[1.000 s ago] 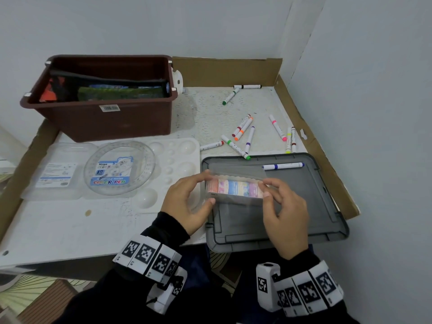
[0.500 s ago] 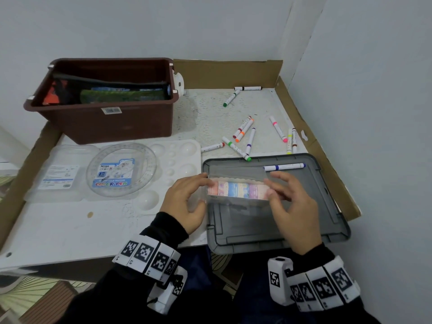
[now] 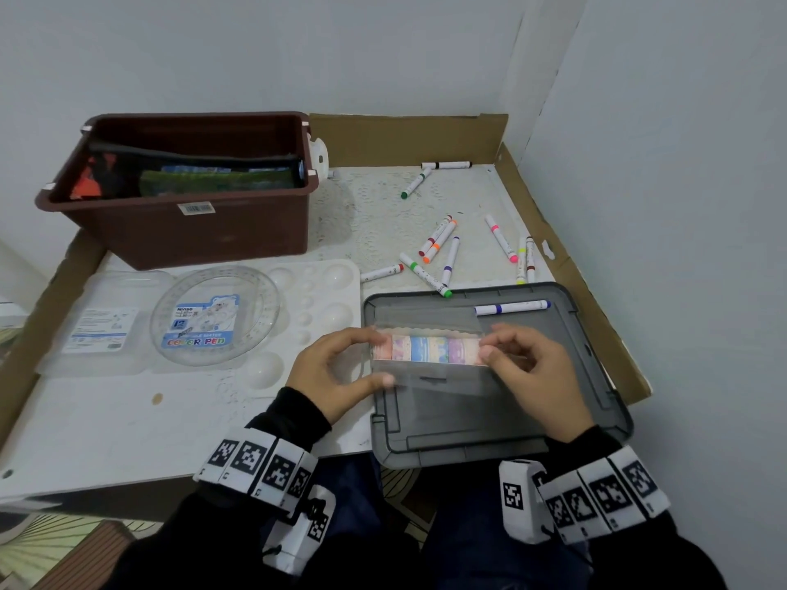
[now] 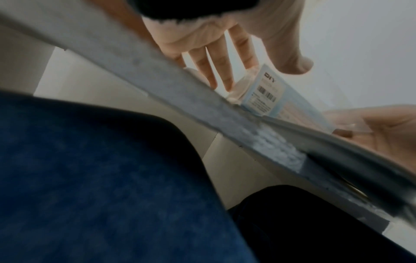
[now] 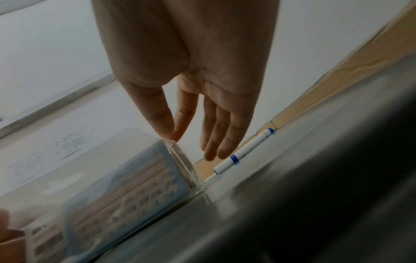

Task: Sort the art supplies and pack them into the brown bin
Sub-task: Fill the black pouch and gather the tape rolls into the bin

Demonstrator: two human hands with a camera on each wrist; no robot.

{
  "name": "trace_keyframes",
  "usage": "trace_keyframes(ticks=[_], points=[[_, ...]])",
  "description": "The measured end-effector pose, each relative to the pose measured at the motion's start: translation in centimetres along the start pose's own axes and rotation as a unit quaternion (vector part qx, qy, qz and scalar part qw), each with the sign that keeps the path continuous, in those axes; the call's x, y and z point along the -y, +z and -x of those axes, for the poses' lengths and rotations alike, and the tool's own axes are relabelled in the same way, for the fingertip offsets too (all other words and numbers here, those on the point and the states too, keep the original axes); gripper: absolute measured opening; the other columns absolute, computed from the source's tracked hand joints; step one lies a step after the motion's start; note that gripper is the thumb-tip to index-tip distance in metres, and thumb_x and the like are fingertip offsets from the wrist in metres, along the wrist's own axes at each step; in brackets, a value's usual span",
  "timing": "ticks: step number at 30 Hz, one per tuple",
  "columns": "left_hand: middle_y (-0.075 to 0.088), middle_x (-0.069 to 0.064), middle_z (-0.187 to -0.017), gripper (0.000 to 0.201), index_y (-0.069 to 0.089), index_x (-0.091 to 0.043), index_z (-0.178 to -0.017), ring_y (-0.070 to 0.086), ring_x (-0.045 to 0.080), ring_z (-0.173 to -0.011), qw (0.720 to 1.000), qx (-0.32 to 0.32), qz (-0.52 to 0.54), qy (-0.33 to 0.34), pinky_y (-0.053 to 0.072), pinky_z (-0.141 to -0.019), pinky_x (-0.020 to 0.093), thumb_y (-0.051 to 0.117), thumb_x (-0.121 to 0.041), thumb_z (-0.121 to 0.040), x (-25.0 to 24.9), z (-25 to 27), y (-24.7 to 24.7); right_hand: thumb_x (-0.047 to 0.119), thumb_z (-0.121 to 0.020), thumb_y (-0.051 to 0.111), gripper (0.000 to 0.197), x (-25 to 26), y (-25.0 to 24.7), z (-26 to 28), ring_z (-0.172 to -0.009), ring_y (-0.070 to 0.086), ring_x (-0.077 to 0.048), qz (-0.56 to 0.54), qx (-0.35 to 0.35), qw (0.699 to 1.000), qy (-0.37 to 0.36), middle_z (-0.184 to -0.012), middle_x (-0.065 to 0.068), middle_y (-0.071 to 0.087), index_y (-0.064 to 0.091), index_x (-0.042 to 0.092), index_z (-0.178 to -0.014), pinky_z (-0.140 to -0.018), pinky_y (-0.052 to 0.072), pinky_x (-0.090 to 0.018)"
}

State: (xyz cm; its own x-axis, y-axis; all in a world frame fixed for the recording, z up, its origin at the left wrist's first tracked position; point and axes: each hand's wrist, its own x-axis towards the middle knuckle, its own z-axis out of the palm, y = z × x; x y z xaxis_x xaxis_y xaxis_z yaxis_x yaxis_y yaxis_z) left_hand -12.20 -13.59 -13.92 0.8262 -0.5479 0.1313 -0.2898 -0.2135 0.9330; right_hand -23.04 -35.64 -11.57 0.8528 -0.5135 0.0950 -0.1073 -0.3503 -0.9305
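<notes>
A clear plastic box of pastel tape rolls (image 3: 428, 349) is held just above the grey lid (image 3: 489, 419). My left hand (image 3: 336, 372) grips its left end, thumb in front and fingers behind. My right hand (image 3: 528, 368) pinches its right end between thumb and forefinger. In the left wrist view the box's barcode label (image 4: 265, 94) faces the camera beside my left hand's fingers (image 4: 216, 67). In the right wrist view my right hand's thumb and forefinger meet at the top corner of the box (image 5: 126, 178). The brown bin (image 3: 183, 232) stands at the back left with a dark pouch inside.
Several loose markers (image 3: 438, 244) lie behind the lid, and a blue-capped marker (image 3: 511, 307) rests on its far edge. A white paint palette (image 3: 315, 287), a round clear pen case (image 3: 215, 317) and a clear package (image 3: 100, 334) lie left. Cardboard walls (image 3: 575, 266) bound the right side.
My right hand has slid from the front of the tape box to its right end and now pinches it. My left hand has kept its grip.
</notes>
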Motion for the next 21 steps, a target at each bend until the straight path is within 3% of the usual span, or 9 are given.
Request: trace_keyframes(ticks=[2,5,7,9,12,15,18,21], points=[[0.065,-0.019,-0.107,0.037,0.066,-0.031,-0.093,0.055,-0.003,-0.11,1.0,-0.018,-0.007,-0.004,0.039,-0.095,0.013,0.076,-0.042,-0.059,-0.1,-0.1,0.3,-0.014,-0.083,0.052,0.032,0.0,-0.4,0.0,-0.106,0.055,0.008,-0.007,0.052,0.999,0.006,-0.117,0.002,0.061,0.068,0.014,-0.085,-0.083,0.041,-0.004],[0.063,-0.03,-0.095,0.02,0.063,-0.039,-0.082,0.056,-0.01,-0.103,0.999,-0.048,-0.021,0.001,0.036,-0.088,0.003,0.073,-0.043,-0.065,-0.1,-0.4,0.8,-0.026,-0.076,0.038,0.054,-0.2,-1.3,0.3,-0.12,0.044,0.012,-0.023,0.17,0.985,0.01,-0.135,0.003,0.048,0.064,0.015,-0.101,-0.099,0.038,-0.012],[0.062,-0.033,-0.09,0.013,0.061,-0.041,-0.078,0.056,-0.011,-0.1,0.998,-0.062,-0.03,0.001,0.036,-0.084,0.0,0.071,-0.041,-0.07,0.1,-0.5,1.1,-0.023,-0.075,0.05,0.054,-0.2,-2.0,0.4,-0.125,0.041,0.008,-0.01,0.211,0.977,0.002,-0.139,0.005,0.045,0.062,0.019,-0.107,-0.1,0.037,-0.013],[0.062,-0.031,-0.089,0.01,0.059,-0.042,-0.076,0.055,-0.013,-0.098,0.996,-0.07,-0.044,0.012,0.036,-0.081,-0.001,0.067,-0.046,-0.072,0.1,-0.5,1.2,-0.008,-0.073,0.07,0.048,-0.3,-2.2,0.5,-0.128,0.04,0.005,0.015,0.215,0.977,-0.008,-0.137,0.011,0.046,0.062,0.024,-0.108,-0.099,0.037,-0.014],[0.064,-0.026,-0.086,0.011,0.058,-0.043,-0.074,0.056,-0.01,-0.095,0.995,-0.081,-0.06,0.026,0.038,-0.079,0.001,0.066,-0.05,-0.075,0.2,-0.6,1.4,0.014,-0.07,0.079,0.037,-0.4,-1.6,0.7,-0.125,0.044,0.005,0.031,0.166,0.985,-0.022,-0.129,0.015,0.052,0.065,0.025,-0.102,-0.098,0.04,-0.015],[0.063,-0.029,-0.084,0.009,0.057,-0.045,-0.071,0.058,-0.005,-0.095,0.994,-0.089,-0.05,0.027,0.043,-0.081,0.011,0.065,-0.043,-0.073,0.4,-0.6,1.4,0.011,-0.078,0.071,0.016,-0.6,-0.9,0.4,-0.123,0.044,0.007,-0.003,0.126,0.992,-0.02,-0.113,0.014,0.061,0.067,0.017,-0.093,-0.096,0.041,-0.015],[0.063,-0.032,-0.085,0.009,0.058,-0.045,-0.07,0.058,-0.004,-0.095,0.995,-0.088,-0.043,0.026,0.045,-0.083,0.018,0.065,-0.041,-0.073,0.4,-0.6,1.4,0.006,-0.083,0.065,0.003,-0.6,-0.3,0.1,-0.095,0.06,0.001,-0.031,0.116,0.993,-0.021,-0.089,0.006,0.067,0.064,0.009,-0.084,-0.083,0.045,-0.016],[0.065,-0.027,-0.086,0.007,0.059,-0.042,-0.071,0.06,0.002,-0.096,0.995,-0.089,-0.032,0.022,0.045,-0.086,0.024,0.066,-0.04,-0.073,0.3,-0.6,1.5,0.006,-0.081,0.067,0.012,-0.5,0.1,0.0,-0.076,0.062,-0.004,-0.028,0.083,0.996,-0.026,-0.076,0.006,0.066,0.062,0.014,-0.075,-0.075,0.046,-0.016]])
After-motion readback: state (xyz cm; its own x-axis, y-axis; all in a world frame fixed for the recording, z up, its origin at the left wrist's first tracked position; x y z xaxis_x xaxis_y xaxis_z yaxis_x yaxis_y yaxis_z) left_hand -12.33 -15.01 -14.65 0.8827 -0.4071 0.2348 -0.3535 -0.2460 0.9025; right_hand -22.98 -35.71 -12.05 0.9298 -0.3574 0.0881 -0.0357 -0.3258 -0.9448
